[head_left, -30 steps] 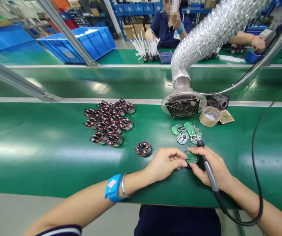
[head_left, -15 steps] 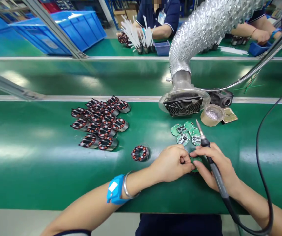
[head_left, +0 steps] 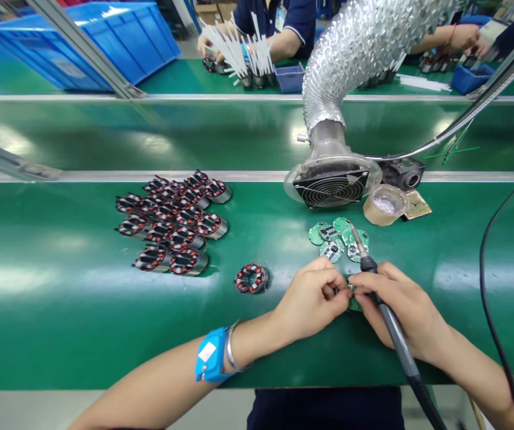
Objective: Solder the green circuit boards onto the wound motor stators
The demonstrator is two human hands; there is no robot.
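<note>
My right hand (head_left: 412,310) is closed around a soldering iron (head_left: 395,334), whose tip points away from me over several loose round green circuit boards (head_left: 331,250). Its thumb and index finger also pinch at a round circuit board (head_left: 355,305) between my hands. My left hand (head_left: 313,300) is closed, fingertips pinched at that same board's left edge; the fingers hide most of the board. Left of my left hand, a single motor stator (head_left: 251,279) with copper windings stands on the green bench.
Several stators (head_left: 187,239) stand grouped at left. A fume extractor (head_left: 332,188) with a foil duct hangs beyond the boards, beside a solder cup (head_left: 386,205) and a sponge tray (head_left: 416,205). The iron's cable (head_left: 485,298) loops at right. Co-workers sit across the bench.
My fingertips have drawn closer together over the board, covering more of it. The iron's tip has shifted slightly left, and its cable has swung right. The whole view has shifted a little.
</note>
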